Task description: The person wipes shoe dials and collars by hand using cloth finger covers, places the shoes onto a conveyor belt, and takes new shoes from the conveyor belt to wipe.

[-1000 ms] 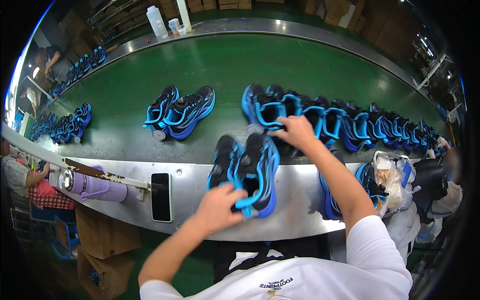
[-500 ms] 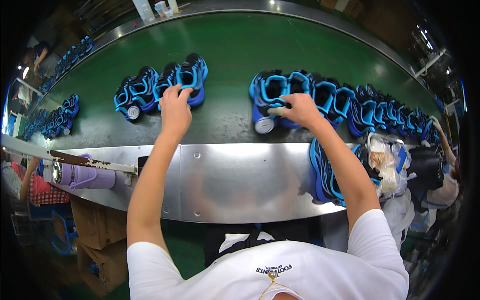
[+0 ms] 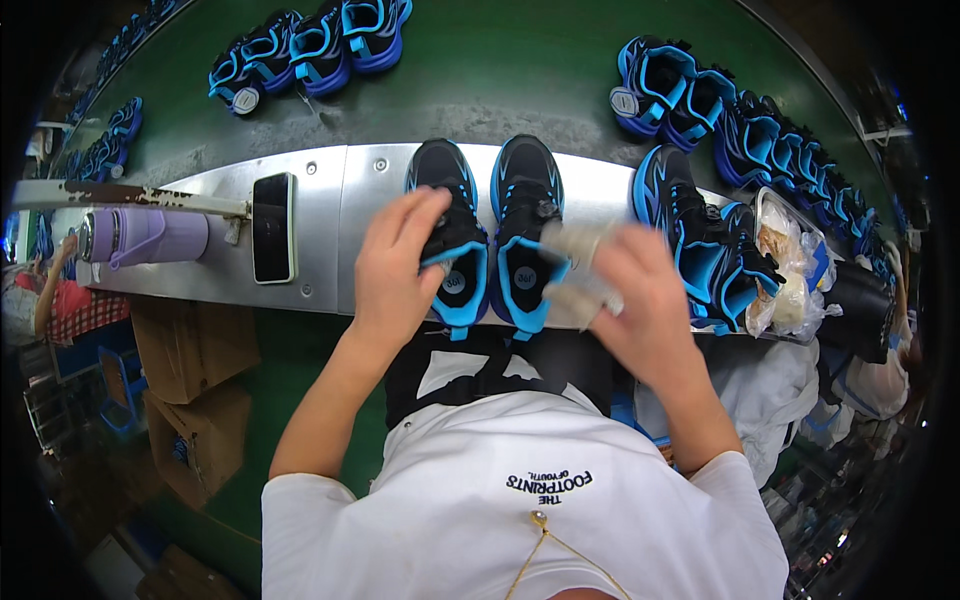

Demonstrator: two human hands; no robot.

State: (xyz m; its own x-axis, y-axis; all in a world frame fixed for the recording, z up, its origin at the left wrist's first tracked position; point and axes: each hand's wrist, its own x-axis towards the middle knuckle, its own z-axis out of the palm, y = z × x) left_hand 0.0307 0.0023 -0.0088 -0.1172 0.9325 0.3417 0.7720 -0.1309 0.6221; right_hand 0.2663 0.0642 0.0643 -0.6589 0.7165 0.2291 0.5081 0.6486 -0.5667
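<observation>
Two black sneakers with blue trim stand side by side on the metal ledge in front of me, toes away and heels toward me. At the left sneaker (image 3: 443, 165), my left hand (image 3: 395, 270) has its fingers bent around the outer side of the collar. Beside the right sneaker (image 3: 526, 170) is my right hand (image 3: 640, 285), smeared by motion, with pale coverings on its fingertips. Whether it touches the shoe is unclear. Round pale labels show on both insoles.
More sneakers (image 3: 320, 50) stand on the green belt (image 3: 500, 70), far left and right. Another pair (image 3: 675, 200) rests on the ledge at right, by a tray of bagged food (image 3: 785, 250). A phone (image 3: 273, 228) and purple flask (image 3: 150, 238) lie left, beneath a chipped rail (image 3: 130, 197).
Both hands have come back from the belt to the ledge. A sneaker pair now stands there, and the right-hand row has lost its leftmost shoes. The view has tipped downward.
</observation>
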